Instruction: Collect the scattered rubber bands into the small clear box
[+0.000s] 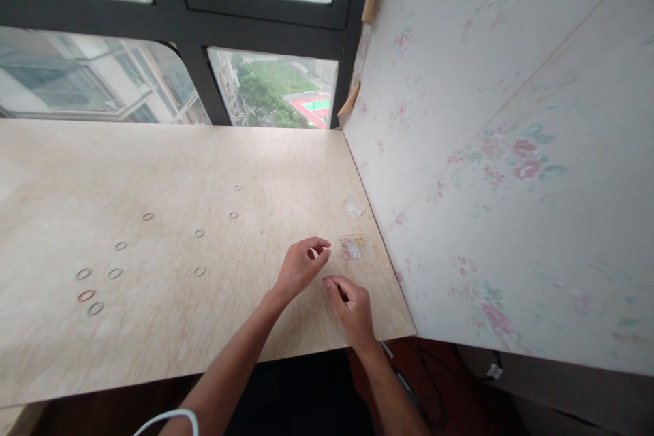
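Note:
My left hand [305, 262] is just left of a small clear plastic box [353, 247]. Its thumb and forefinger are curved towards each other with a narrow gap, and nothing shows between them. Below it, my right hand [351, 303] has thumb and forefinger pressed together; whatever they pinch, if anything, is too small to make out. In the box lie small red rings [347, 255], yellow pieces [360, 241] and something whitish. To the left, thin grey rings [199, 272] are scattered flat on the marbled tabletop [168, 327], with one red ring [86, 296] among them.
A crumpled clear plastic piece [353, 208] lies behind the box, close to the flowered wall [460, 218] on the right. Dark-framed windows [276, 20] border the back of the surface. Cables [434, 381] hang below the front edge at right.

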`<state>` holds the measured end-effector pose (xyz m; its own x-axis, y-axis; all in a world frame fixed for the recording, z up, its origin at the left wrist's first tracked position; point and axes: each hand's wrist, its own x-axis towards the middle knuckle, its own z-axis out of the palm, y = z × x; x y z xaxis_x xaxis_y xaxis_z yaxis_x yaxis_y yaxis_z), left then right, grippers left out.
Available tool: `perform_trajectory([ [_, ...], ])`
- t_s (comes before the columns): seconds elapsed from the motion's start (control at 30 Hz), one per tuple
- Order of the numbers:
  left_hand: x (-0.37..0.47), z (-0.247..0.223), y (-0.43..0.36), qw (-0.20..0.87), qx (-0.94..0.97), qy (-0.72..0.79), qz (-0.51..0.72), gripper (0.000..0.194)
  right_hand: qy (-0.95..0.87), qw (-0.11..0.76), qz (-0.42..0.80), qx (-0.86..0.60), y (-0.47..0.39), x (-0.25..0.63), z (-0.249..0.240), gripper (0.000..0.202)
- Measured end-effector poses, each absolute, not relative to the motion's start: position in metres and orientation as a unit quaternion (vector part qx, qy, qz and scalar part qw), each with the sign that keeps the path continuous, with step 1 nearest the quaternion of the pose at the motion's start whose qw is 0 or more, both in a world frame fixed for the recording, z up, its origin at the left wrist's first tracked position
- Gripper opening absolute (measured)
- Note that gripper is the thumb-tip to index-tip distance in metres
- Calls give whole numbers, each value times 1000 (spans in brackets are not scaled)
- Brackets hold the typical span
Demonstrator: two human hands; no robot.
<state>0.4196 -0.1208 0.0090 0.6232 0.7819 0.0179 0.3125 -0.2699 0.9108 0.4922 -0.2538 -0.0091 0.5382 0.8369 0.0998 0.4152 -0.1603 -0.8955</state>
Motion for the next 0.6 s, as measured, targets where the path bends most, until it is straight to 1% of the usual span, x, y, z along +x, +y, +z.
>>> perform_trajectory([
  [0.17, 363, 1, -111, 416, 767, 401, 278, 18, -432, 478, 218, -733, -255, 492, -13, 31],
  [0.3, 316, -6, -106, 326, 783, 431, 308, 19, -428, 473, 218, -739, -255, 494, -16, 33],
  [0.37, 296, -11, -107, 286, 788, 446, 313, 20, -402, 478, 244, -742, -254, 492, -13, 36],
  [0.5, 274, -20, -113, 275, 795, 441, 313, 20, -348, 494, 332, -724, -241, 476, 7, 41],
  [0.6, 272, -22, -118, 280, 802, 430, 307, 20, -385, 499, 358, -689, -219, 456, 25, 40],
])
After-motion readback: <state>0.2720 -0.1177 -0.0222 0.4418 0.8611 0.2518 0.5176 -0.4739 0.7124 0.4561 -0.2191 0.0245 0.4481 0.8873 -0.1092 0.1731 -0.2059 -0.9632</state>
